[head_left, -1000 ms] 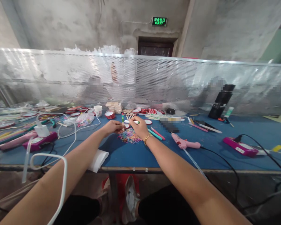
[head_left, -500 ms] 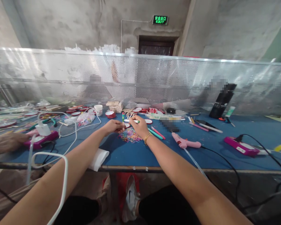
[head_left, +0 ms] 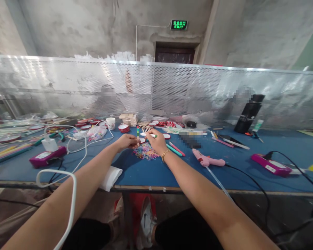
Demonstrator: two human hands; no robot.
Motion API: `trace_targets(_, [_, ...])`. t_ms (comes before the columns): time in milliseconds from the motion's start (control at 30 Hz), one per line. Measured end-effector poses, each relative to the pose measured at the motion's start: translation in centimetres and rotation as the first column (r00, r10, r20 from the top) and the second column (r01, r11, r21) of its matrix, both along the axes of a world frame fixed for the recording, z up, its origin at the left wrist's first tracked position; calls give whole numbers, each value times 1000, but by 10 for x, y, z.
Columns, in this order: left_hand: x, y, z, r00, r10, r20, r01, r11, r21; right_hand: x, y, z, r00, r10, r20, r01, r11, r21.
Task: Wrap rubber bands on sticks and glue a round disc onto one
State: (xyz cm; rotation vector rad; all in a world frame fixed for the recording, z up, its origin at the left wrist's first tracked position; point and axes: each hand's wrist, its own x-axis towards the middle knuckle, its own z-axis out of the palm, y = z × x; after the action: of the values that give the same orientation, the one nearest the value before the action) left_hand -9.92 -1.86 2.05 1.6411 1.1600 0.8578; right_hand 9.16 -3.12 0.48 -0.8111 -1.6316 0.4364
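My left hand point(head_left: 128, 142) pinches the lower end of a narrow craft stick point(head_left: 138, 132), which stands upright and shows green bands with a darker part. In my right hand point(head_left: 158, 141) is a white marker with a green end point(head_left: 144, 134), held nearly level. Its tip points left at the stick, very close to it; whether they touch I cannot tell. Under both hands lies a heap of small coloured rubber bands point(head_left: 146, 152). A white round lid with a red rim point(head_left: 142, 140) sits between the hands, partly hidden.
Teal and pink markers point(head_left: 175, 149) lie right of my hand, beside a pink glue gun point(head_left: 205, 159). Purple power strips point(head_left: 270, 165) stand at both sides. A white cable point(head_left: 73, 194) crosses my left forearm. Behind are a paper cup point(head_left: 110, 123), stacked sticks point(head_left: 128, 119) and a black bottle point(head_left: 249, 114).
The marker has drawn slightly right, away from the stick. Another person's hand, at the left by the power strip before, has left the view. The stick stays in my left hand.
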Motion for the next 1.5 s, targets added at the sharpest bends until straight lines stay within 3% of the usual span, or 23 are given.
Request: trace_targets(1500, [0,0,1,1000,-9,-28,9,1000,-1,0,-3,1,999,30,23,-31,999,38])
